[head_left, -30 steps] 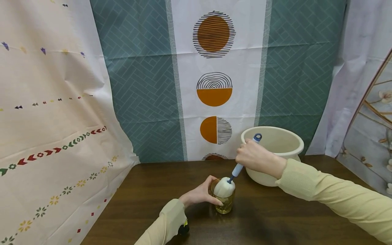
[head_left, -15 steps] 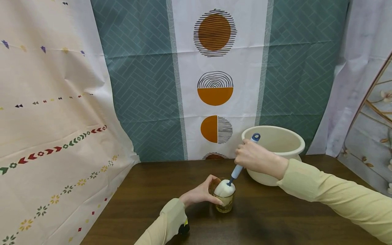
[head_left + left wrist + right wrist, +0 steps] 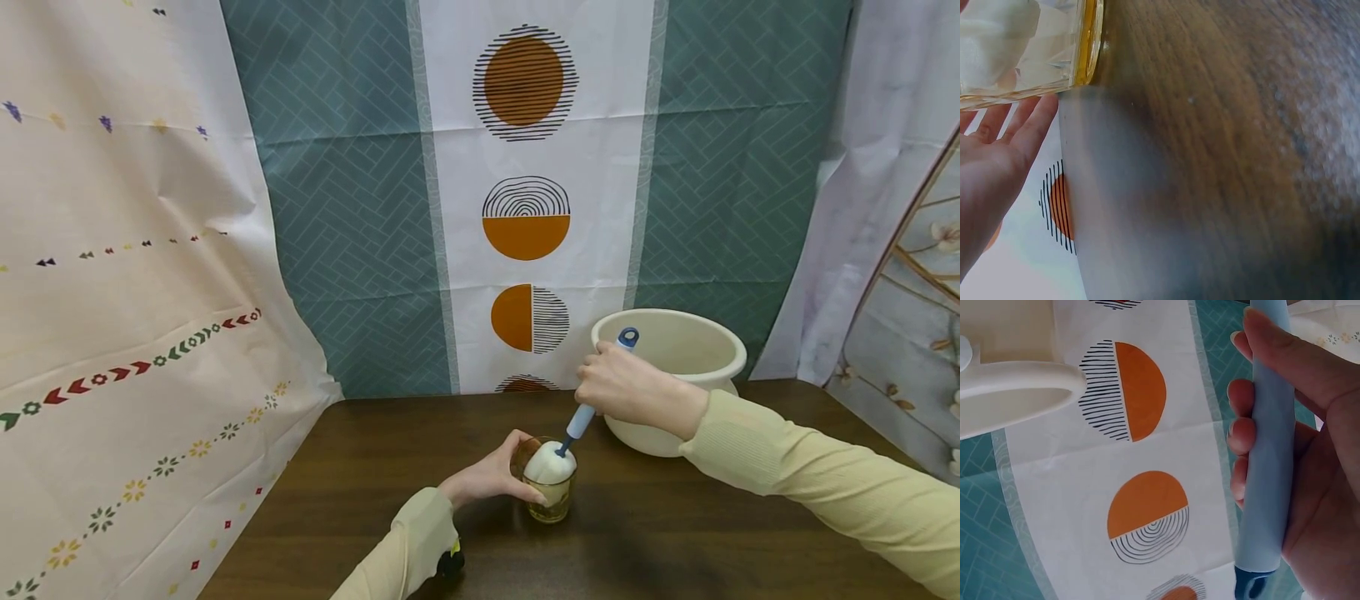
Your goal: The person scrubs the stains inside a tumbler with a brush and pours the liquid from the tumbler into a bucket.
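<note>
My left hand (image 3: 486, 478) holds an amber drinking glass (image 3: 551, 510) upright on the table, thumb at the near side and fingers round the far side. In the left wrist view the glass's thick yellow edge (image 3: 1088, 44) shows at the top left, fingers (image 3: 1036, 128) against its wall. My right hand (image 3: 630, 390) grips the light blue handle of a sponge cup brush (image 3: 581, 420), which slants down to the left. Its white sponge head (image 3: 550, 463) sits inside the glass, the top bulging at the rim. Fingers and thumb wrap the handle (image 3: 1266, 444) in the right wrist view.
A large cream basin (image 3: 667, 429) stands behind the right hand on the dark wooden table (image 3: 360, 467). Its pale rim (image 3: 1022, 378) appears in the right wrist view. Patterned cloths (image 3: 352, 250) hang behind and at both sides. A small black object (image 3: 450, 562) shows beneath the left wrist.
Over the last second the sponge head has sunk a little deeper into the glass, and the handle has shifted slightly. The left hand keeps its hold on the glass in the same place.
</note>
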`<action>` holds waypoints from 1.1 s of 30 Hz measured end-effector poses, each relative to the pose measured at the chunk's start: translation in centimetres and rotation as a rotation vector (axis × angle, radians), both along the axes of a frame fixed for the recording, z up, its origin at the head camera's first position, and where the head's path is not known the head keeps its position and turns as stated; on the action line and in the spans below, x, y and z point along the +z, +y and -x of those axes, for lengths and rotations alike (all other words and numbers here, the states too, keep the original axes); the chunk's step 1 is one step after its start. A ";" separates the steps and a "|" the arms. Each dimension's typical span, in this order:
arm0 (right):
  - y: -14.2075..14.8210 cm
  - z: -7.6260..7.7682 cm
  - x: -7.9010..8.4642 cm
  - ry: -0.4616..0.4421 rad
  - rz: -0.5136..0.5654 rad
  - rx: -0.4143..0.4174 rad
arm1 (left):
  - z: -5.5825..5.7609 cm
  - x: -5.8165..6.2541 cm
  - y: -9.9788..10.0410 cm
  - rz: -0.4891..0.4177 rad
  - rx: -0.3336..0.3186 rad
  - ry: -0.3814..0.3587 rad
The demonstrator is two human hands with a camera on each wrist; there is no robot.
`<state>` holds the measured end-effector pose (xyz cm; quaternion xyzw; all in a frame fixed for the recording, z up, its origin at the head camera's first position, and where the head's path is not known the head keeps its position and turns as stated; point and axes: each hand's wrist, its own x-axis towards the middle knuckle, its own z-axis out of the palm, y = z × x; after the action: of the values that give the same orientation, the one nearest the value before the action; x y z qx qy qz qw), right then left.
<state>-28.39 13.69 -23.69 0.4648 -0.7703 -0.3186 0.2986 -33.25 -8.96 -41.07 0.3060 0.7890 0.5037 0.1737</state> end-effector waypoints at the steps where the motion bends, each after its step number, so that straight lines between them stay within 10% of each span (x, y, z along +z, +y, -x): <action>1: 0.0 0.0 0.0 0.002 0.000 0.001 | 0.0 0.0 0.0 0.004 0.003 0.002; 33: 0.2 0.0 0.0 0.041 0.059 -0.091 | 0.1 -0.4 0.1 -0.030 -0.010 0.011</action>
<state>-28.44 13.89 -23.66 0.4137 -0.7934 -0.3185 0.3129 -33.40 -8.88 -41.43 0.3152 0.7808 0.5128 0.1673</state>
